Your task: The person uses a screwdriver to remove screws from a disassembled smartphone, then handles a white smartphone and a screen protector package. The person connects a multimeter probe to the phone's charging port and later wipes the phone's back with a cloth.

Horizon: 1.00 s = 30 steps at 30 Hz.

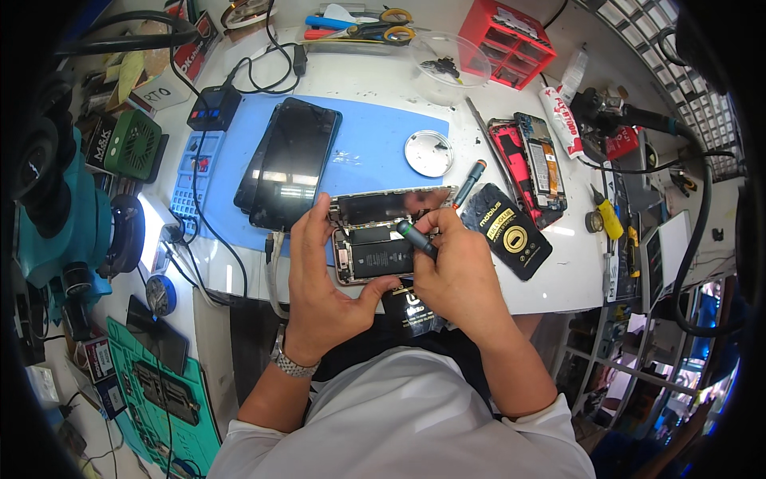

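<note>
An opened phone (381, 254) lies at the near edge of the blue mat, its black battery and inner parts exposed. Its screen panel (391, 206) is raised along the far side. My left hand (323, 275) is wrapped about the phone's left end, thumb along the near edge and fingers at the screen's left side. In my right hand (453, 259) a dark screwdriver with a green band (415, 237) is gripped over the phone's right part. The screwdriver's tip is hidden, so I cannot tell what it touches. Under the phone hangs a black packet (411, 311).
Dark phones or tablets (294, 164) are stacked on the blue mat (375, 132), near a round metal lid (429, 153). Right of my hand lie another screwdriver (469, 185), a black package (506, 231) and a disassembled phone (536, 168). A teal microscope (72, 207) stands left.
</note>
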### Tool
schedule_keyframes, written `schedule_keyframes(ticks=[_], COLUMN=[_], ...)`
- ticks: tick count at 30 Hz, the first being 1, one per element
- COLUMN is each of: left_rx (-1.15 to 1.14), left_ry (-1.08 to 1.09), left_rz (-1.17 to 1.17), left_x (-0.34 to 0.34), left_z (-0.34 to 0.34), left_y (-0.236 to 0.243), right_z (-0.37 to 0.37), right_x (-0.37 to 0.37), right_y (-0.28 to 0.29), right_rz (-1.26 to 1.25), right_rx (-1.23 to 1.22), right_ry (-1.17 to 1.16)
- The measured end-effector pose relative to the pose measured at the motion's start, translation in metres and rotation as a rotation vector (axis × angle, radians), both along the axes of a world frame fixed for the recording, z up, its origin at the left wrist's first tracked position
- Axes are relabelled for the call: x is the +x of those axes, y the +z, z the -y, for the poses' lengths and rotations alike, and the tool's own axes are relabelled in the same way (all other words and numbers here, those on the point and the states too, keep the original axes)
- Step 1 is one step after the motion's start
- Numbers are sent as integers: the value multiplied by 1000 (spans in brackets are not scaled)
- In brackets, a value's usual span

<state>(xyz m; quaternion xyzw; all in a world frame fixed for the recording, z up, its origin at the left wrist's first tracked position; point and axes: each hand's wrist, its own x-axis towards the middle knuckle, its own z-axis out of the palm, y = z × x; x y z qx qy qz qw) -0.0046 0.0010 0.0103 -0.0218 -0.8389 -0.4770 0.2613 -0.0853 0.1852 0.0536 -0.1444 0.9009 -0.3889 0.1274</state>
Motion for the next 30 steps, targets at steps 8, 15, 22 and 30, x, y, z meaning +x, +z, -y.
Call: schedule_keyframes(ticks=[8, 15, 22, 30], left_rx=[-10, -13, 13, 4], left_ry=[3, -5, -6, -10], left_rz=[-9, 6, 6, 7], left_x=[0, 0, 0, 0], left_z=[-1, 1, 0, 2], left_y=[-1, 1, 0, -1], right_z=[-2, -8, -5, -7], right_x=[1, 4, 5, 7], right_y=[-1, 8, 8, -4], right_rz=[25, 111, 59, -44], right_rx=[-29, -201, -207, -196], right_ry=[-23, -53, -59, -30])
